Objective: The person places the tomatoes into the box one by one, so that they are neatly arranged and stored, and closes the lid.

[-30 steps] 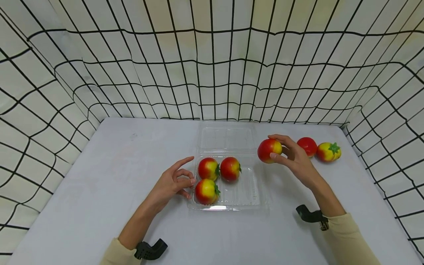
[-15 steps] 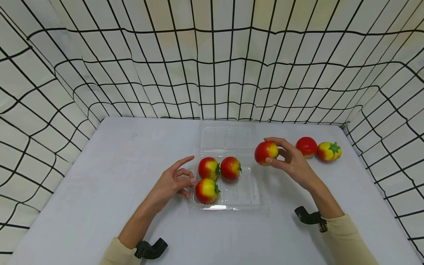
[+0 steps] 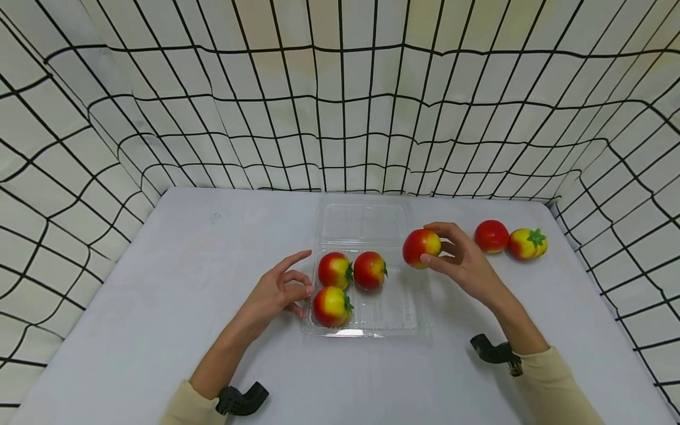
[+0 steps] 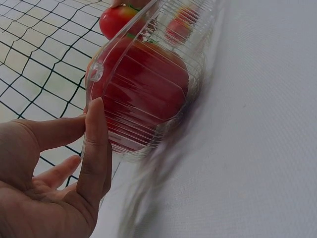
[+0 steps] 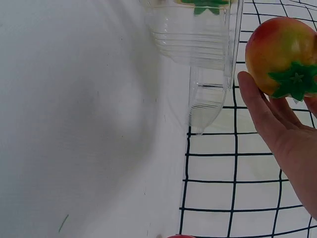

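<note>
My right hand (image 3: pixel 467 265) holds a red and yellow toy tomato (image 3: pixel 419 248) between fingers and thumb, raised at the right side of a clear plastic clamshell container (image 3: pixel 393 307). Its green star-shaped calyx (image 5: pixel 297 82) shows in the right wrist view. Inside the container sit more toy tomatoes: one at the back left (image 3: pixel 333 270), one beside it (image 3: pixel 370 270), and one at the front left (image 3: pixel 332 307). At the left wall my left hand (image 3: pixel 278 295) pinches the container's rim; the left wrist view shows fingertips (image 4: pixel 95 111) at that edge.
The container's lid (image 3: pixel 363 221) lies folded back on the white table (image 3: pixel 212 248). On the right, a red tomato (image 3: pixel 491 236) stands against a yellow and red one (image 3: pixel 527 244). A black wire grid (image 3: pixel 345 106) surrounds the table's back and sides.
My right hand has carried the tomato left and slightly toward me, to the container's right edge. The left hand and the tomatoes in the container have stayed put.
</note>
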Motion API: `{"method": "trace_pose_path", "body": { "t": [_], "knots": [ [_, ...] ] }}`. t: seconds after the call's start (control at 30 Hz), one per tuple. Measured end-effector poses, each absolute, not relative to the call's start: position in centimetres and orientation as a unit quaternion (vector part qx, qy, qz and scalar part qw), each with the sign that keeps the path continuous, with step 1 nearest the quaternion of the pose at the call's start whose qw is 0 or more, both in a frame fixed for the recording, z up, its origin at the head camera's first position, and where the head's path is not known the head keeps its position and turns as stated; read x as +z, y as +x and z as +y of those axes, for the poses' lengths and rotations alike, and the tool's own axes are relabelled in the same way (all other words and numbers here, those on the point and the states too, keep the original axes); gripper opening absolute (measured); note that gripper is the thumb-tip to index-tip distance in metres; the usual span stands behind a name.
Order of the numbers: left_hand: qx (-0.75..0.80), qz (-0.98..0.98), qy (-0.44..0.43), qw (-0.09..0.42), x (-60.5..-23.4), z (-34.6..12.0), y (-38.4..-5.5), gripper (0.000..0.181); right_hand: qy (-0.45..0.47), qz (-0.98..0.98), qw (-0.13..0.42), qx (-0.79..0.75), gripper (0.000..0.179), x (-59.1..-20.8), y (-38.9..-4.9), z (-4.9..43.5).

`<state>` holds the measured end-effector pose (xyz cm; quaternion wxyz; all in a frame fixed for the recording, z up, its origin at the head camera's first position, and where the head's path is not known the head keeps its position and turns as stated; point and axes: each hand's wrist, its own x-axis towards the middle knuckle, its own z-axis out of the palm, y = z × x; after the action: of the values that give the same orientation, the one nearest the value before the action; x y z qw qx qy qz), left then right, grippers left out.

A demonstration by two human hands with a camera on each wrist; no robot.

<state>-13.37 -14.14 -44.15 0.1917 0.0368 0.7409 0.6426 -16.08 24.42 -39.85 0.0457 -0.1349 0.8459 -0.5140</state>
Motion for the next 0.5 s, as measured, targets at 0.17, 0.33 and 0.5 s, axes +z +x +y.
{"method": "trace_pose_path", "body": {
  "t": [0.17,0.33,0.5],
  "knots": [
    [0.649,0.735,0.032,0.192,-44.27,-14.07,-13.44,0.075,-0.152,0.855,0.038,-0.494,0.060,-40.10,-15.99,24.19],
    [0.649,0.735,0.030,0.194,-44.33,-14.08,-13.45,0.074,-0.156,0.864,0.036,-0.477,0.063,-40.32,-15.98,23.94],
    [0.650,0.733,0.031,0.195,-44.35,-14.09,-13.46,0.075,-0.164,0.869,0.031,-0.466,0.062,-40.48,-15.88,23.73]
  ]
}}
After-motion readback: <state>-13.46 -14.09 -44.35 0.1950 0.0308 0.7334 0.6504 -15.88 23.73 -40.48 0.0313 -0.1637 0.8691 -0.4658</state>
